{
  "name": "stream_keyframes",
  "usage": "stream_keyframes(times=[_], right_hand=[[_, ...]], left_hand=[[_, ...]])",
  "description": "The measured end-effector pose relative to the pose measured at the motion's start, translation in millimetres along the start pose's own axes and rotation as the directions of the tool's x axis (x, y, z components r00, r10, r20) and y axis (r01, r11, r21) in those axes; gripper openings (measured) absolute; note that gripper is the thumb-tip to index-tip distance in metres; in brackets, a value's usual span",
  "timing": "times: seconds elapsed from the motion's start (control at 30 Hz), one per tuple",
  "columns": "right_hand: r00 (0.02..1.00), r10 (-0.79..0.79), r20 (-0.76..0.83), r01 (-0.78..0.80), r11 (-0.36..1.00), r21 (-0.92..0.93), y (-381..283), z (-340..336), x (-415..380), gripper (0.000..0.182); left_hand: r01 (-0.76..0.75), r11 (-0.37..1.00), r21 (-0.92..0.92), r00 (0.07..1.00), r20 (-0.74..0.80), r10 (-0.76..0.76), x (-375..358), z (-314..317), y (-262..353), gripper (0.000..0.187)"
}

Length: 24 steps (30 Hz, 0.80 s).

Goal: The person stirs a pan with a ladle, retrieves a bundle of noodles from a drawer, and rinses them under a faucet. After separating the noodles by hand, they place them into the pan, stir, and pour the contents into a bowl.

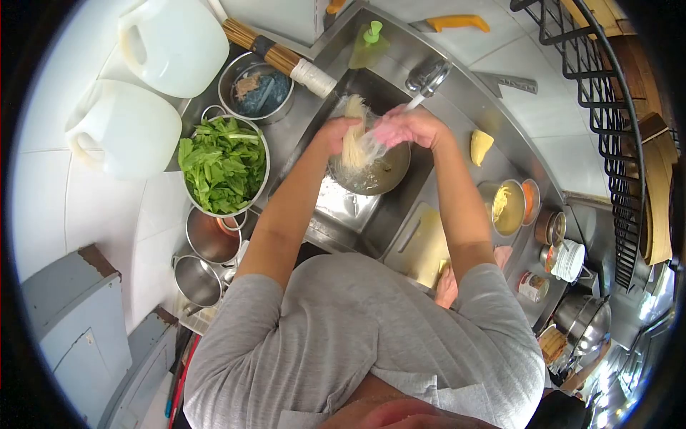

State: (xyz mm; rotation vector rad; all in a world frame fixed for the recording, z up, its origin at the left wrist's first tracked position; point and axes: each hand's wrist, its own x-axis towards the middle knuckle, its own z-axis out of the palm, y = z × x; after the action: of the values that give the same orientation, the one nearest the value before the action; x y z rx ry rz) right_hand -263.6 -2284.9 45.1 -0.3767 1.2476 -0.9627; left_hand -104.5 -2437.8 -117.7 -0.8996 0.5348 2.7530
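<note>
My left hand (334, 136) is closed round a bundle of pale, thin noodles (352, 151) over the sink (340, 214). My right hand (413, 127) grips a clear plastic bag (373, 145) with pink print, just under the tap (429, 77). The bag's film lies against the noodles. Below both hands, a round metal bowl (398, 177) stands in the sink with water in it, and the noodles' lower end hangs over it.
A pot of leafy greens (223, 166) and a pot with a blue cloth-like thing (266, 93) stand left. On the right are a cutting board (416, 247), another person's hand (446, 287), a yellow piece of food (481, 146) and a bowl of yellow shreds (502, 206). An orange-handled knife (461, 22) lies behind.
</note>
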Motion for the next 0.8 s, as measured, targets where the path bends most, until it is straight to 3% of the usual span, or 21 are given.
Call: stream_keyframes(times=[0.07, 0.17, 0.23, 0.27, 0.33, 0.37, 0.47, 0.57, 0.63, 0.67, 0.77, 0.8], right_hand=[[0.987, -0.068, -0.147, 0.069, 0.998, 0.003, 11.2, -6.3, 10.9, 0.029], [0.995, -0.059, 0.076, 0.048, 0.989, 0.142, -2.2, 5.2, -5.5, 0.028], [0.962, -0.226, -0.155, 0.25, 0.956, 0.156, 11.4, -3.0, 16.2, 0.028], [0.914, -0.303, -0.269, 0.349, 0.926, 0.145, 18.1, -8.1, 27.6, 0.029], [0.9, -0.304, -0.312, 0.377, 0.902, 0.21, 6.0, 6.9, 22.8, 0.029], [0.894, -0.299, -0.334, 0.388, 0.889, 0.243, 2.8, 12.6, 20.8, 0.029], [0.76, -0.355, -0.545, 0.389, 0.919, -0.056, 14.9, 3.4, 37.4, 0.028], [0.966, -0.117, -0.231, 0.165, 0.966, 0.198, -4.4, 16.0, 10.3, 0.023], [0.869, -0.341, -0.358, 0.356, 0.934, -0.025, 19.7, -0.2, 30.7, 0.025], [0.799, -0.452, -0.398, 0.431, 0.891, -0.146, 28.4, -6.3, 37.5, 0.026], [0.988, -0.112, -0.104, 0.133, 0.968, 0.213, -3.3, 16.7, 1.0, 0.029], [0.949, -0.189, -0.254, 0.23, 0.962, 0.144, 3.0, 12.8, 8.2, 0.03]], left_hand=[[0.011, 1.0, -0.025, 1.0, -0.014, -0.011, -6.9, 12.0, -1.1, 0.033], [0.051, 0.998, -0.025, 0.998, 0.038, -0.05, -9.4, 16.3, -0.5, 0.033], [0.045, 0.997, 0.065, 0.987, 0.152, -0.055, 1.0, 9.6, -3.6, 0.033], [0.02, 0.987, 0.157, 0.996, 0.083, -0.033, 1.0, 9.9, -7.3, 0.032], [-0.015, 0.94, 0.342, 0.998, -0.048, 0.033, -14.0, 22.4, -15.7, 0.032], [-0.034, 0.941, 0.336, 0.998, -0.041, 0.051, -17.8, 23.4, -17.9, 0.028], [-0.074, 0.944, 0.32, 0.995, -0.036, 0.09, -22.9, 22.4, -24.1, 0.021], [-0.071, 0.931, 0.357, 0.994, -0.047, 0.094, -19.6, 14.9, -25.0, 0.027], [-0.043, 0.903, 0.427, 0.997, -0.04, 0.066, -11.8, 7.4, -24.2, 0.036], [-0.049, 0.907, 0.417, 0.995, -0.054, 0.079, -13.3, 11.9, -25.0, 0.031], [-0.064, 0.898, 0.435, 0.993, -0.059, 0.099, -28.7, 34.6, -16.8, 0.026], [-0.066, 0.881, 0.469, 0.995, -0.032, 0.092, -33.4, 39.9, -12.8, 0.029]])
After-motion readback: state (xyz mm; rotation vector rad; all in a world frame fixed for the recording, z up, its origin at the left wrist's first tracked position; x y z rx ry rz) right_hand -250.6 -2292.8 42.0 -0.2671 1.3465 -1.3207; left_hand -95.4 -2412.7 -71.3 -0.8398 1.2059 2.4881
